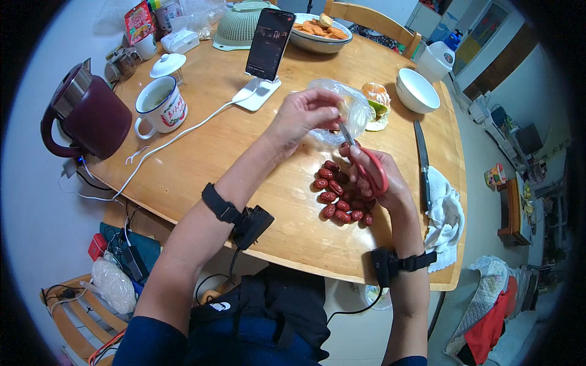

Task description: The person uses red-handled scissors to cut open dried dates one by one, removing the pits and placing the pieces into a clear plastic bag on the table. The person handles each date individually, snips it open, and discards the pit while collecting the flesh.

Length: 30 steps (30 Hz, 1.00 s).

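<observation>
My right hand (384,176) grips a pair of red-handled scissors (381,170), the blades pointing up and away from me. At the blade tips, the fingers of my left hand (309,112) pinch a small pale piece (342,109); what it is, I cannot tell. Several dried red jujubes (335,187) lie in a loose group on the wooden table (206,160), partly hidden under my right hand. Behind my hands rests a clear plastic bag (359,103), and its contents are mostly covered.
A knife (422,160) lies at the right, its handle against a white cloth (444,215). Beyond are a partly peeled citrus fruit (377,98) and a white bowl (417,91). Leftward stand a phone (270,43) on a stand, an enamel mug (162,107) and a kettle (94,114).
</observation>
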### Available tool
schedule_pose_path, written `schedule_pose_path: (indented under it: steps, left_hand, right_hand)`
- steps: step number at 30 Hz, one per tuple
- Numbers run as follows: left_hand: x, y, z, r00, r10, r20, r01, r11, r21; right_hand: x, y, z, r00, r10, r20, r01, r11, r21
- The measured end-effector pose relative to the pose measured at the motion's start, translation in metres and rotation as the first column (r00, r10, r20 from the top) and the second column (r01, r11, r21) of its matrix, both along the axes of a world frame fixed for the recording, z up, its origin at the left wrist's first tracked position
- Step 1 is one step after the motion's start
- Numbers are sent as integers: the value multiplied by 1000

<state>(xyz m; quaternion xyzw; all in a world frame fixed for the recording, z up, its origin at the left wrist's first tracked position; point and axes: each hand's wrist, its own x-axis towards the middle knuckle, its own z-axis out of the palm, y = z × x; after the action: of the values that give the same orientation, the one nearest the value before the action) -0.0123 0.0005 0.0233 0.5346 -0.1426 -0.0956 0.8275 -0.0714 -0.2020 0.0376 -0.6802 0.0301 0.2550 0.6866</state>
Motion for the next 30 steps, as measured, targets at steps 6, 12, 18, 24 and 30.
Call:
schedule_pose_path:
  steps: [6, 12, 18, 24, 30]
  left_hand:
    - [-3, -9, -9, 956, -117, 270, 24, 946, 324]
    - [14, -5, -21, 945, 52, 323, -161, 934, 319]
    - [15, 2, -18, 979, 180, 98, -199, 947, 253]
    - [7, 1, -9, 975, 173, -139, -171, 985, 31]
    - [3, 1, -4, 969, 187, -164, -193, 981, -23]
  right_hand:
    - [-5, 2, 1, 989, 16, 147, 17, 976, -217]
    - [-8, 5, 7, 956, 22, 291, 59, 962, -266]
    - [-4, -3, 14, 974, -47, 221, 113, 949, -294]
    - [-3, -3, 0, 919, -21, 394, 105, 975, -194]
    - [-3, -2, -12, 790, 122, 601, 164, 902, -399]
